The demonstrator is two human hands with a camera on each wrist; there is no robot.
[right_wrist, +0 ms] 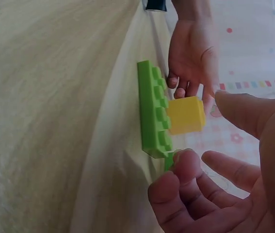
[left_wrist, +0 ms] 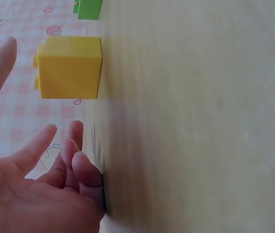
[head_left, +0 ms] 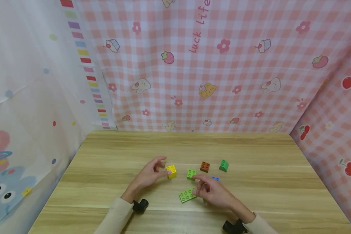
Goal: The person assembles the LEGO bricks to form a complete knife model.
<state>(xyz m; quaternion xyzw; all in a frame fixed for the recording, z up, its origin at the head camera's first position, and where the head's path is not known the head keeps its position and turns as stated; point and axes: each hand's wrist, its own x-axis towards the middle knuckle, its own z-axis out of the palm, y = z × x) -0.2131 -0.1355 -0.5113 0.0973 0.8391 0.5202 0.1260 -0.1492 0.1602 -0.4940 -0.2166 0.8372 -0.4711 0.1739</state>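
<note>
My left hand [head_left: 150, 173] is beside a tall yellow building brick [head_left: 171, 172], its thumb overlapping the brick in the head view. The left wrist view shows this yellow brick [left_wrist: 70, 68] with a gap between it and the fingers, so nothing is gripped. My right hand [head_left: 214, 192] hovers by a long light green brick [head_left: 187, 195], thumb and fingers apart and loosely bent. In the right wrist view the long brick [right_wrist: 152, 111] lies flat on the table, studs up, outside the fingers. A small light green brick [head_left: 191, 174] is just beyond the right fingertips.
Farther back on the wooden table [head_left: 128, 146] are a brown brick [head_left: 205, 166] and a dark green brick with a rounded side [head_left: 223, 165]. A blue brick [head_left: 215, 178] is mostly hidden behind my right hand. Patterned cloth [head_left: 175, 74] hangs behind the table and along its sides.
</note>
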